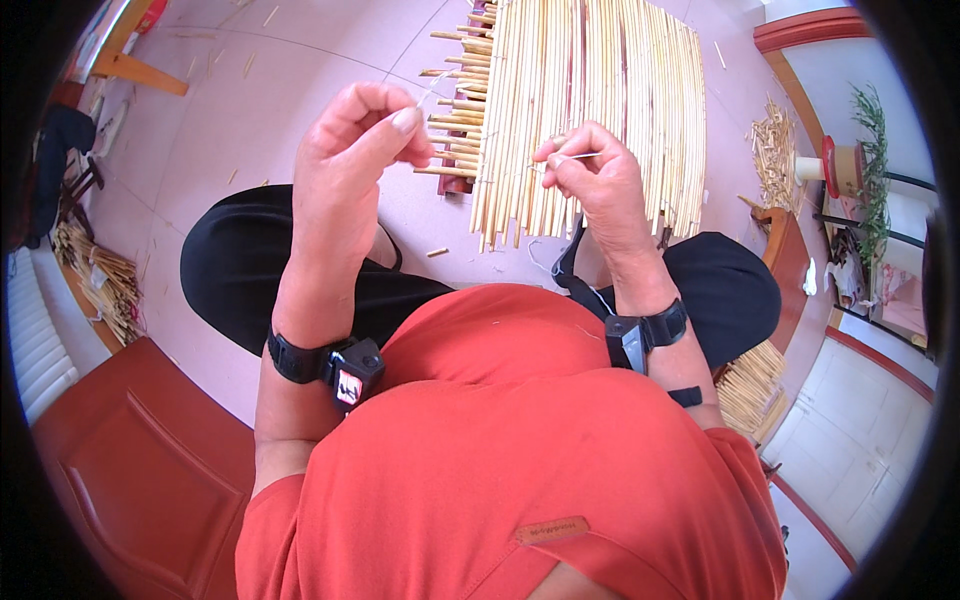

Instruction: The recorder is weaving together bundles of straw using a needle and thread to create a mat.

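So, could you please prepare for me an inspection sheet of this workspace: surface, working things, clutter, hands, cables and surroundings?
Surface: pale tiled floor, joint lines visible.
Job's things: stalk mat, pale stalks side by side; more stalks jut out at its left edge.
Clutter: stalk scrap on the floor; loose pile at right, bundle at left.
Hands: left hand and right hand each pinch thin pale thread; cannot tell if it is one length.
Cables: nothing seen; only a thin cord near the feet.
Surroundings: green plant at right; reddish-brown panelled furniture at lower left.
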{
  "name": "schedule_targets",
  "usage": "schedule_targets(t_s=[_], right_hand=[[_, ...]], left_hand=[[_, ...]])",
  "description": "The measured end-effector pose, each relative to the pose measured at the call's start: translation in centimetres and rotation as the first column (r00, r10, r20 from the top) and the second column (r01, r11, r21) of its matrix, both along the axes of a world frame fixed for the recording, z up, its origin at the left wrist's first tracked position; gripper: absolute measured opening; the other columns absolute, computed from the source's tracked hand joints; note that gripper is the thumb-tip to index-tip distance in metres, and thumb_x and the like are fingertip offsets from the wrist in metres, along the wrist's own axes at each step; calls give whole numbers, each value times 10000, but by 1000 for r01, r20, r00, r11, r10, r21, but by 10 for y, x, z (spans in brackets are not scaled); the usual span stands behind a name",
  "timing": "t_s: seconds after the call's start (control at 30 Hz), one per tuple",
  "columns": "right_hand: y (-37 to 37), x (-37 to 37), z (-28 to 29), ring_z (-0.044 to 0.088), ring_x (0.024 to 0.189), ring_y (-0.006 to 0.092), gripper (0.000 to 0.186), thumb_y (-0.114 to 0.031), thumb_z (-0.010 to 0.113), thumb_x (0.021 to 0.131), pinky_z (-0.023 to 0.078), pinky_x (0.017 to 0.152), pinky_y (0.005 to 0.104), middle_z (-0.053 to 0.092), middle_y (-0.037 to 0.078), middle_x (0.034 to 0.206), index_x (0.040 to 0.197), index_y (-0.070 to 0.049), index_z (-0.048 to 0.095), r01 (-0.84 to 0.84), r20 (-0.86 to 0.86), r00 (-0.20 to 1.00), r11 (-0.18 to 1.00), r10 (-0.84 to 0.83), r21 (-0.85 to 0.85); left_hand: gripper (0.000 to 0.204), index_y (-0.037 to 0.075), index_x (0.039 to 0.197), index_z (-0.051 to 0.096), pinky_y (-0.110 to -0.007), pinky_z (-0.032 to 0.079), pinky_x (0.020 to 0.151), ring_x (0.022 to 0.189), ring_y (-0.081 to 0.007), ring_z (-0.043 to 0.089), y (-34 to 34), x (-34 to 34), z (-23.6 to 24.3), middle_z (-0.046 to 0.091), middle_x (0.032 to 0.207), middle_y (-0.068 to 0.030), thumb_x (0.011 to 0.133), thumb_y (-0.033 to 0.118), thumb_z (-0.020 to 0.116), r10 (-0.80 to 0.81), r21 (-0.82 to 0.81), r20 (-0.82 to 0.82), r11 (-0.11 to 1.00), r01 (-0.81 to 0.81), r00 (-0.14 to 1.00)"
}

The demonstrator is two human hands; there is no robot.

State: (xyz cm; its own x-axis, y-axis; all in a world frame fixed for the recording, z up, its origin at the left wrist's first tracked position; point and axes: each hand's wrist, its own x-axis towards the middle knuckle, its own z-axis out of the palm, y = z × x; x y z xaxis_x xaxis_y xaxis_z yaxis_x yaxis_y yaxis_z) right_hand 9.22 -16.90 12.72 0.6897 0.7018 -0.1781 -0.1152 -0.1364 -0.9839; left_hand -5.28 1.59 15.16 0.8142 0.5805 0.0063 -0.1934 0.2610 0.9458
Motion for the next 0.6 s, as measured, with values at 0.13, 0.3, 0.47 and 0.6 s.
schedule_targets(t_s=[0.13,0.3,0.47,0.6], right_hand=[[11,-1,-12,608,811,99,78,-34,594,823,445,640,207,621,115,1096,754,-47,560,-232,265,934,971,240,-61],[21,-5,-20,628,863,94,98,-75,643,825,474,656,245,648,32,880,773,-46,566,-402,284,868,912,406,-78],[34,7,-34,592,659,110,104,-103,563,908,491,632,237,588,31,707,838,-27,560,-98,29,995,991,95,93],[38,18,-53,593,617,125,56,-77,563,891,535,643,292,591,46,695,850,-41,554,153,-392,919,961,-53,230]], left_hand=[[43,29,898,588,-209,463,639,701,-63,573,-4,23,9,593,745,-10,875,55,564,-141,77,30,987,138,990],[70,13,932,583,-234,472,745,762,-95,586,-8,38,10,610,834,-37,887,63,562,-381,97,-42,919,383,924],[294,2,1120,550,-267,476,807,934,-140,571,-3,33,-28,578,1058,-90,839,59,614,37,181,-157,983,-8,987],[635,35,1320,369,-366,436,919,1143,-224,457,-12,16,-70,362,1330,-163,777,93,693,424,465,-525,869,-169,738]])
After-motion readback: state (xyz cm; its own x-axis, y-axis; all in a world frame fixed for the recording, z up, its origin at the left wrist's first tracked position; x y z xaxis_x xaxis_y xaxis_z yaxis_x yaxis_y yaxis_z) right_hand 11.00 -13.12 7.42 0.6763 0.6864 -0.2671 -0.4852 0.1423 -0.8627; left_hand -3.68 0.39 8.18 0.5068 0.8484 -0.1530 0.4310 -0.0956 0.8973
